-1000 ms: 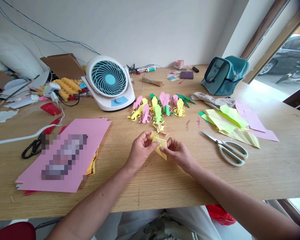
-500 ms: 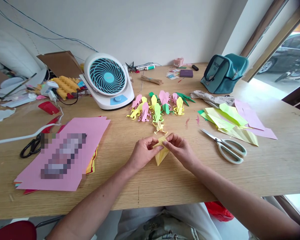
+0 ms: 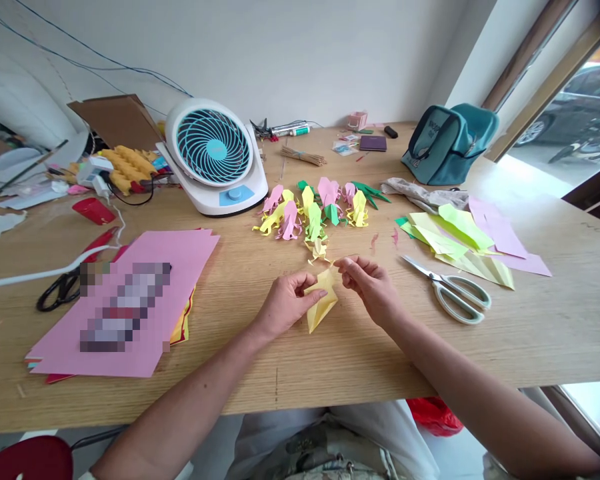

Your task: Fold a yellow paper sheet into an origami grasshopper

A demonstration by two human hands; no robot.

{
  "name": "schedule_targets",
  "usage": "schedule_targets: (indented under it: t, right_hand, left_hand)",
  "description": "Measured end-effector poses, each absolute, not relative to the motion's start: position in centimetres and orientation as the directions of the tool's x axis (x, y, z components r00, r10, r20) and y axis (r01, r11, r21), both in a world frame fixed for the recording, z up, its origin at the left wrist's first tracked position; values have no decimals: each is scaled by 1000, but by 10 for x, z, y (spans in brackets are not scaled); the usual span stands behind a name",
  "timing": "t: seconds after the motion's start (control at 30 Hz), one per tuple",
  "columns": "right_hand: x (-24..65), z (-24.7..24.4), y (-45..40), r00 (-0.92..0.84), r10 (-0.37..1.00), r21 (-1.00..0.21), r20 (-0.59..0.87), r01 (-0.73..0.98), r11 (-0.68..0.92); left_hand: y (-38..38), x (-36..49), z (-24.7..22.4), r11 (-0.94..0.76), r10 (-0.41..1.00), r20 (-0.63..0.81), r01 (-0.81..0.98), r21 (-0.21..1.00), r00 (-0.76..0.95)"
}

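Note:
My left hand (image 3: 287,301) pinches a folded pale yellow paper (image 3: 323,308) between thumb and fingers, just above the table. The paper has a pointed lower end. Just right of the paper's upper edge is my right hand (image 3: 367,288), its thumb and bent fingers closed together. Its fingertips come close to a leg of a small pale yellow origami frog (image 3: 319,250); whether they touch it or hold anything, I cannot make out. Behind that frog stand several folded paper figures, among them a pink one (image 3: 289,220), a light green one (image 3: 314,223) and a yellow one (image 3: 357,209).
Scissors (image 3: 450,288) lie to the right, before coloured paper sheets (image 3: 480,243). On the left is a pink paper stack (image 3: 180,267) with a blurred item on it. A white fan (image 3: 215,157) and a teal bag (image 3: 447,147) stand farther back on the wooden table (image 3: 330,373).
My right hand has let go of the yellow paper and moved slightly up and to the right. The left hand still holds the paper, whose upper part now shows more.

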State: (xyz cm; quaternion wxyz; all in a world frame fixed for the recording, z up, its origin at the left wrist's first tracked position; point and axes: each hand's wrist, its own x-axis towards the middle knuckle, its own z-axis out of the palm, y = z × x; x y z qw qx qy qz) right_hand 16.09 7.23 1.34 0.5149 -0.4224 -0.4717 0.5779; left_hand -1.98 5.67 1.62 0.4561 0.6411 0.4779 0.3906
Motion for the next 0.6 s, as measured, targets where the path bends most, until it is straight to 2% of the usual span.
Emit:
schedule_targets:
  t: [0.2, 0.4, 0.6]
  right_hand:
    - [160, 12, 72, -296, 955, -989, -37, -128, -78]
    - [158, 14, 70, -297, 954, -994, -27, -98, -59]
    - [156, 13, 68, -439, 897, -991, -40, -97, -91]
  left_hand:
    - [60, -24, 15, -114, 971, 79, 148, 982, 225]
    - [60, -23, 12, -104, 971, 68, 145, 984, 230]
    - [63, -26, 12, -141, 988, 131, 128, 982, 83]
